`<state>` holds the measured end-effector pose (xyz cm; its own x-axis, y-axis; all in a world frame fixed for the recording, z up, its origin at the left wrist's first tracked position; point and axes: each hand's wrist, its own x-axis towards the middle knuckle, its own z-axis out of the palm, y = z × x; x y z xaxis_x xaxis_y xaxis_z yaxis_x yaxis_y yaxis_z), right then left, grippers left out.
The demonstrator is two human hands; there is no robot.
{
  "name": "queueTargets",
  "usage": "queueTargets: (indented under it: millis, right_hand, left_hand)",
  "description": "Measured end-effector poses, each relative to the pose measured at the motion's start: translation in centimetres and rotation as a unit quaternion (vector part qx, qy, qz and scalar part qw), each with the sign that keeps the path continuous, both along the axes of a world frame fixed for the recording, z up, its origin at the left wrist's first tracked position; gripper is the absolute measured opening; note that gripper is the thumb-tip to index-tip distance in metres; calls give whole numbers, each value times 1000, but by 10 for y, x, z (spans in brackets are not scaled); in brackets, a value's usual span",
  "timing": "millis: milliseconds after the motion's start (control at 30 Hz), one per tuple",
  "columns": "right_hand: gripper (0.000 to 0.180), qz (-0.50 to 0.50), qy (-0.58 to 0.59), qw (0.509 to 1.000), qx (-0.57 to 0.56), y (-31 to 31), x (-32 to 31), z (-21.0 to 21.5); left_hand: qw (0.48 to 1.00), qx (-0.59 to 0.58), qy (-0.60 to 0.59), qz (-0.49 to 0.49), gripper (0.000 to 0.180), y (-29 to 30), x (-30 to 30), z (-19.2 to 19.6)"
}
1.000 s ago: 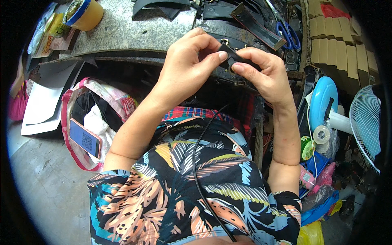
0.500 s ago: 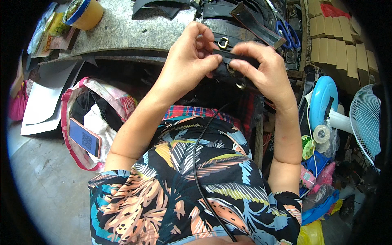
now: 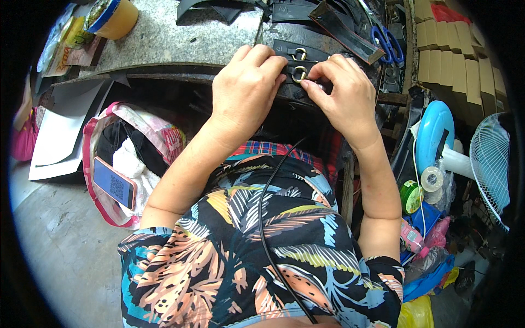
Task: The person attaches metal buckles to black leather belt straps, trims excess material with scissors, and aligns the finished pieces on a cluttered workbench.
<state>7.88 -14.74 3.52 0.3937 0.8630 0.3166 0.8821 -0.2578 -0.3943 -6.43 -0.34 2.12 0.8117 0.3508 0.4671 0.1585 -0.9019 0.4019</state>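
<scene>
Two short black straps, each with a brass-coloured metal ring, lie side by side at the bench's near edge. The far ring (image 3: 299, 54) sits free of my fingers. On the near black strap (image 3: 290, 69), my left hand (image 3: 243, 85) is closed at the left end, its fingertips mostly hidden behind the knuckles. My right hand (image 3: 345, 93) pinches the same strap from the right, thumb and forefinger against the near ring (image 3: 299, 75). Part of this strap is covered by my right fingers.
Beyond my right hand lie a brown-edged leather strip (image 3: 347, 33) and blue-handled scissors (image 3: 388, 45). A yellow tub (image 3: 119, 22) stands on the stone slab (image 3: 164, 46). Left below hangs a bag with a phone (image 3: 114, 183); a fan (image 3: 489, 164) stands at right.
The near strap, held up and tilted before, now lies flat beside the far one with its ring showing. Both hands have shifted slightly, the left one turning knuckles up.
</scene>
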Motion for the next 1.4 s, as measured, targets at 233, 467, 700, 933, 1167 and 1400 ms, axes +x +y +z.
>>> queueTargets:
  millis: [233, 467, 700, 933, 1167, 1400]
  right_hand:
    - [11, 7, 30, 999, -16, 9, 10, 7]
    - [21, 14, 13, 1000, -12, 7, 8, 4]
    - [29, -9, 198, 980, 11, -7, 6, 12]
    - [19, 8, 303, 951, 63, -27, 25, 6]
    - [15, -45, 332, 940, 58, -33, 35, 1]
    - [16, -43, 351, 932, 77, -43, 35, -5]
  left_hand:
    - [1000, 6, 16, -6, 25, 0, 0, 1]
    - [1000, 17, 10, 6, 26, -4, 1, 2]
    - [998, 41, 49, 21, 28, -9, 7, 4]
    - [1000, -19, 15, -20, 23, -3, 4, 9]
    - [999, 6, 17, -34, 10, 3, 2, 15]
    - [994, 108, 28, -8, 16, -3, 7, 10]
